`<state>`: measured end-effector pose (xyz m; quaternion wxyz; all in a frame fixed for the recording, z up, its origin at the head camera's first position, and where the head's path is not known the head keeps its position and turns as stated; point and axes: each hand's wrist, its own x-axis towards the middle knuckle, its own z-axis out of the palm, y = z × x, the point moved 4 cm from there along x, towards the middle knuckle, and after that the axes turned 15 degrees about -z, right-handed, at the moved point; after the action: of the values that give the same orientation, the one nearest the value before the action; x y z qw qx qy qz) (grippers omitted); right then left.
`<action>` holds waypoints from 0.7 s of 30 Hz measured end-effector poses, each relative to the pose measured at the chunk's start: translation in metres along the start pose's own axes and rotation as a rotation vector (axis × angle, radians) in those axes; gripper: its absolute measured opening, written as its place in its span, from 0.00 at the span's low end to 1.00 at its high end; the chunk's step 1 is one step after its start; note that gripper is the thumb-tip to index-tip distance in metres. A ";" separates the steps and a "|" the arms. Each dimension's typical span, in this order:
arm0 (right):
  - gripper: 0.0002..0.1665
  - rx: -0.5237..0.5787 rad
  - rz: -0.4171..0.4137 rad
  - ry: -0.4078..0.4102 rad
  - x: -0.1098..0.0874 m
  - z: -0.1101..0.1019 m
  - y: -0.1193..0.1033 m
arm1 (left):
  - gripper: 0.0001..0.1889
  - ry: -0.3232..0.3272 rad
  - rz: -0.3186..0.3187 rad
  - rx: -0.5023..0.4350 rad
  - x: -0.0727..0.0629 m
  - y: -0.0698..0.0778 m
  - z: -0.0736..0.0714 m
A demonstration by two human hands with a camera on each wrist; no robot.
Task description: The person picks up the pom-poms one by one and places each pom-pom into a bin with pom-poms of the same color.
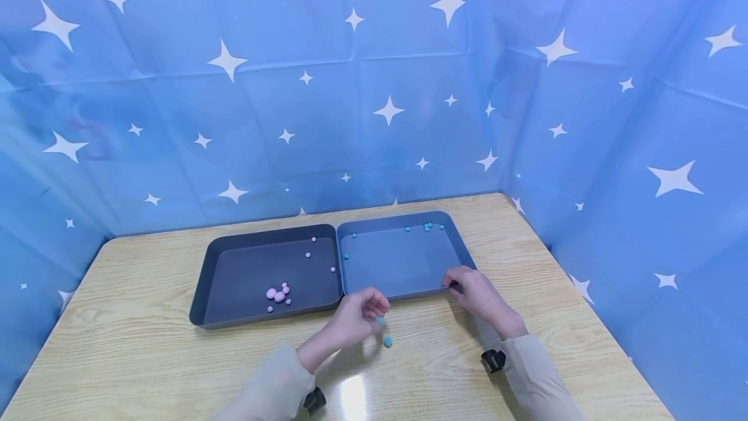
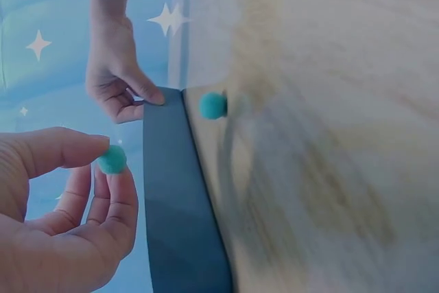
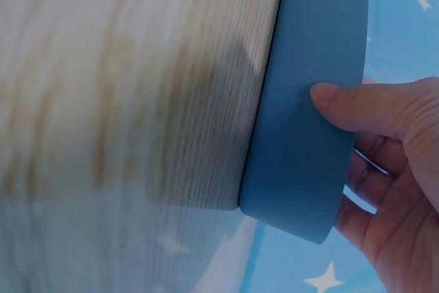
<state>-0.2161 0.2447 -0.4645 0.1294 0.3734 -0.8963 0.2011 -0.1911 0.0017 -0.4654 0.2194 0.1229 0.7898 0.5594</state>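
My left hand (image 1: 355, 318) pinches a small teal pom-pom (image 2: 112, 160) between thumb and fingertip, just in front of the blue tray (image 1: 400, 262). A second teal pom-pom (image 1: 388, 342) lies on the table close to that hand, outside the tray. At the tray's front right corner, my right hand (image 1: 480, 292) grips the wall. In the right wrist view its thumb (image 3: 328, 94) presses on the wall's outer face while the fingers are behind it. Several teal pom-poms (image 1: 427, 228) lie inside the blue tray, mostly along its far side.
Left of the blue tray, against it, stands a darker tray (image 1: 245, 281) with several pink pom-poms (image 1: 280, 296) of differing sizes. Both trays stand on a wooden table (image 1: 146, 362). A blue curtain (image 1: 327, 109) with white stars hangs behind and to the right.
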 end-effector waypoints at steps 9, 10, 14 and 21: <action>0.13 0.011 0.004 -0.005 0.000 0.000 0.000 | 0.14 0.030 0.007 -0.026 -0.013 0.037 -0.010; 0.13 0.012 0.005 -0.005 0.000 0.000 0.000 | 0.13 0.030 0.007 -0.028 -0.014 0.042 -0.012; 0.13 0.011 0.004 -0.005 0.000 0.000 0.000 | 0.13 0.036 0.007 -0.045 -0.011 0.044 -0.015; 0.13 0.013 0.004 0.000 0.000 -0.001 0.000 | 0.14 0.046 -0.007 -0.116 0.014 0.024 -0.018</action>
<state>-0.2157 0.2446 -0.4640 0.1265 0.3727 -0.8957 0.2069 -0.2134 0.0010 -0.4411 0.2100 0.0942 0.7615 0.6059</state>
